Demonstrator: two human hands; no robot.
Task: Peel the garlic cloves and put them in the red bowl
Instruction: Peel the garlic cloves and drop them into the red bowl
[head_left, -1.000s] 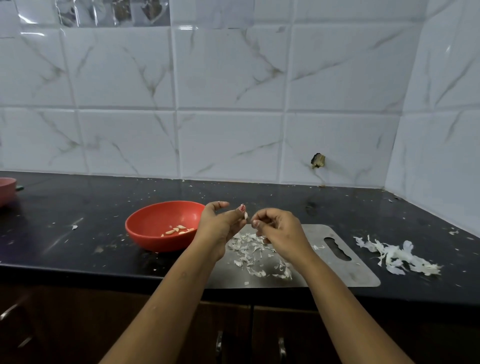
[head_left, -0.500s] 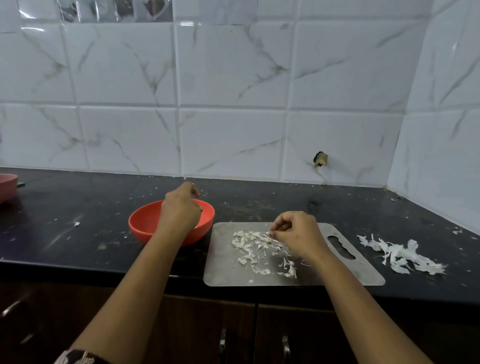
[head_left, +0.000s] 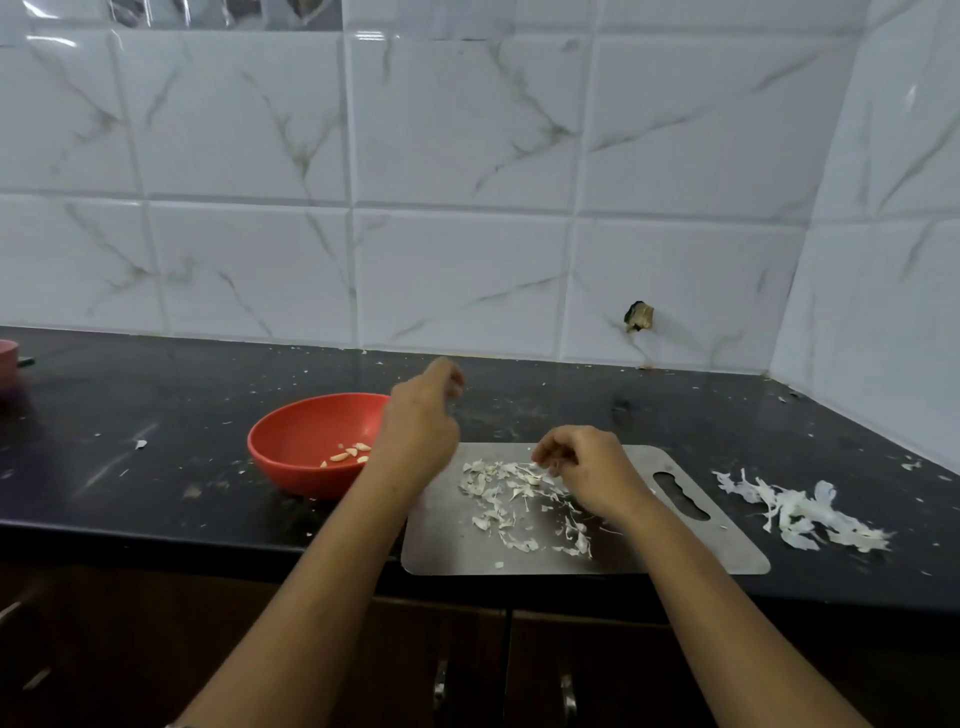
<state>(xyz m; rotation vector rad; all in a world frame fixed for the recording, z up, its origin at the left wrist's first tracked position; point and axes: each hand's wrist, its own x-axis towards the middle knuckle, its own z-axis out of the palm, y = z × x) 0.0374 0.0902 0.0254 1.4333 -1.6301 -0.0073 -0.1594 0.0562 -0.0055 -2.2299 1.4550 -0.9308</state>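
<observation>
Garlic cloves: a few peeled ones lie in the bottom of the red bowl, on its right side.
Red bowl: it sits on the dark surface, just left of the board.
Left hand: it is up in the air over the right edge of the bowl. The fingers are curled in. The hand is blurry, so I cannot tell if it holds anything.
Right hand: it is low over the board with its fingers bent down onto the skins. I cannot tell if a clove is pinched in them.
Skins: lots of little white bits lie all over the middle of the board.
Board: flat, grey and shiny, with a hole to hold it by on its right end. It lies near the front edge of the surface.
Pile of skins: bigger white peels lie on the surface, to the right of the board.
Surface: black, with tiny white crumbs on it.
Pink thing: only its edge shows, far left.
Wall: white tiles with grey lines.
</observation>
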